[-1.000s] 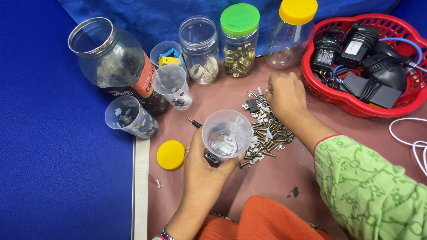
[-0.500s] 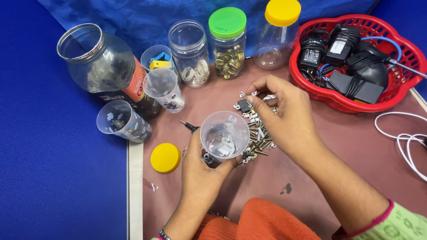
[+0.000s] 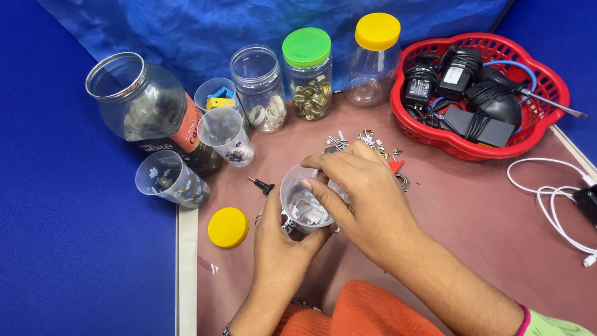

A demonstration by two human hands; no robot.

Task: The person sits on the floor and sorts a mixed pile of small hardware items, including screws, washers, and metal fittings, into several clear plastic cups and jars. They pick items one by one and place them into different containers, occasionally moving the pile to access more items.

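Left hand [image 3: 280, 239] is gripping the clear plastic cup [image 3: 306, 200] from below and the side, fingers wrapped round its wall, holding it tilted just above the brown tabletop [image 3: 472, 205]. Small white and grey parts are sitting inside the cup. Right hand [image 3: 364, 193] is hovering over the cup mouth, fingers [image 3: 318, 163] curled down over the rim, fingertips pinched close together; can't tell whether they're holding a piece. Pile of screws and small metal parts [image 3: 367, 142] is lying just behind the right hand, partly hidden by it. Yellow lid [image 3: 228, 227] is lying flat near the left hand. Small black-handled tool [image 3: 261, 184] is lying just beside the cup. Jars at the back: open clear jar [image 3: 256, 87], green-lidded jar [image 3: 308, 71], yellow-lidded jar [image 3: 373, 59]. Red basket [image 3: 547, 134] of chargers and cables is sitting well apart, at the right
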